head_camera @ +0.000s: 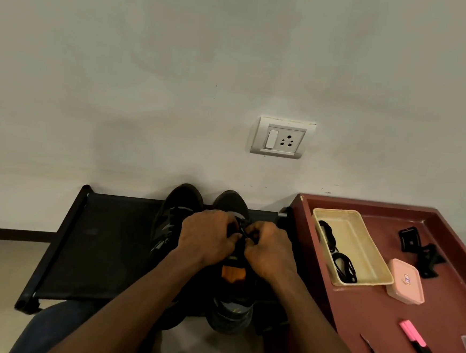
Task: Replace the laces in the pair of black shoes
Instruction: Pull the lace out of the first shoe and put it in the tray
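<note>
Now both hands are working at the lacing of black shoe [232, 201] nearer maroon tray [382, 313]. Left hand [207, 235] and right hand [269, 251] meeting over its tongue, fingers curling in, each pinching black lace [242, 234]. Shoe sitting on black fabric rack [104, 236], long axis running from person toward wall, toe pointing at wall, heel at rack's near edge. Second black shoe [179, 200] lying just beside it, parallel, toe pointing same way. Spare black laces [344, 266] lying coiled in cream tray [357, 282].
</note>
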Tool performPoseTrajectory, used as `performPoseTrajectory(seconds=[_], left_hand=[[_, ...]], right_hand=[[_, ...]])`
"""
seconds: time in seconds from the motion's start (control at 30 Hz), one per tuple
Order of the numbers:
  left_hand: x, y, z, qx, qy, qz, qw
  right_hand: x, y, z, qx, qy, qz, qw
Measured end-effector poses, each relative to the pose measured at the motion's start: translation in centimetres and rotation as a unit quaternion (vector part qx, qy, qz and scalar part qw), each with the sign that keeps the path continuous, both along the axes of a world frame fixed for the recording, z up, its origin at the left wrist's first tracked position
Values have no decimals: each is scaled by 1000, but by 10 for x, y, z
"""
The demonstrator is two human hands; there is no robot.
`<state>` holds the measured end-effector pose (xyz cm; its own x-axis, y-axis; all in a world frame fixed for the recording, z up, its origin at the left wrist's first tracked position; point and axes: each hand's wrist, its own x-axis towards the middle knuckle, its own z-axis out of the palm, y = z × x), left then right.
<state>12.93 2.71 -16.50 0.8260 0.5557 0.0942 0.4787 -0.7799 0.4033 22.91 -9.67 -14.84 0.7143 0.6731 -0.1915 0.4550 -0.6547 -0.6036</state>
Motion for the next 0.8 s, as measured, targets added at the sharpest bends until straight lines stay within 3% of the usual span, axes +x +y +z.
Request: performPoseTrajectory(seconds=[0.27, 0.43, 0.53, 0.67, 0.8], left_hand=[[1, 7, -2, -100, 29, -22, 994], [-5, 21, 6, -258, -94, 50, 960], [-9, 25, 10, -198, -163, 91, 962], [-17, 23, 8, 16, -53, 76, 996], [-17, 18, 8, -17, -3, 19, 1000]], right_hand=[[0, 1, -1, 0, -4, -13, 1000], [3, 0, -2, -5, -11, -26, 1000], [0, 0, -3, -7, -24, -13, 1000], [-6, 7, -1, -20, -100, 15, 995], [-11, 19, 0, -45, -164, 68, 983]])
